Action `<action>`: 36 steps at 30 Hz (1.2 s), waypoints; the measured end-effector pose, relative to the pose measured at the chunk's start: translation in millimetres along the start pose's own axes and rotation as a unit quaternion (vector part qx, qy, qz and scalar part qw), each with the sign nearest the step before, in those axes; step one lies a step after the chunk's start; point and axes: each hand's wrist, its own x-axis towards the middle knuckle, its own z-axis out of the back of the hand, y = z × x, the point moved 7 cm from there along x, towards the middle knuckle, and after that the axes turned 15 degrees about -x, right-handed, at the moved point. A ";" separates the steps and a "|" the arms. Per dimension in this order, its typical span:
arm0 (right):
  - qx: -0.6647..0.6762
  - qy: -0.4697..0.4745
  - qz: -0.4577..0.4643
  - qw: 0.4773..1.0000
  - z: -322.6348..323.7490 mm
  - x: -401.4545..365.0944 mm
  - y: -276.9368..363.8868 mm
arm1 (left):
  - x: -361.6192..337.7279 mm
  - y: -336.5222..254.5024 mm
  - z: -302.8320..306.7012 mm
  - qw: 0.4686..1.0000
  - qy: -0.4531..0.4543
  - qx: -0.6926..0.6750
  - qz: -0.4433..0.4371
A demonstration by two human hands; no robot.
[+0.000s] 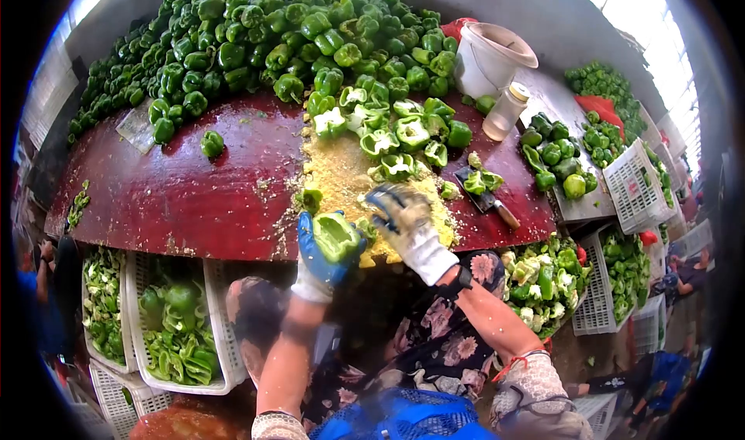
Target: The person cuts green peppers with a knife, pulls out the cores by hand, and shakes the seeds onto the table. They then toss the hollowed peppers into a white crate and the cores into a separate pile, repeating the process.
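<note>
My left hand (313,263), in a blue-and-white glove, grips a cut green bell pepper (335,237) with its hollow inside facing up. Beside it, my right hand (407,215), also gloved, hangs over a spread of yellow seeds (334,172); motion blur smears its fingers. Just past the hands lie opened pepper halves (411,132) with pale insides. To the right of my right hand rests a cleaver (497,207) with a wooden handle, pepper scraps on its blade.
A big heap of whole green peppers (310,29) covers the back of the red table (186,192). A white bucket (485,60) and a jar (504,114) stand at right. White crates (221,323) with peppers sit below the front edge. People work at both far sides.
</note>
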 end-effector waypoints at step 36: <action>-0.031 0.039 -0.195 0.980 -61.0 39.7 33.5 | -14.0 -42.8 12.6 0.993 -0.004 0.070 -0.100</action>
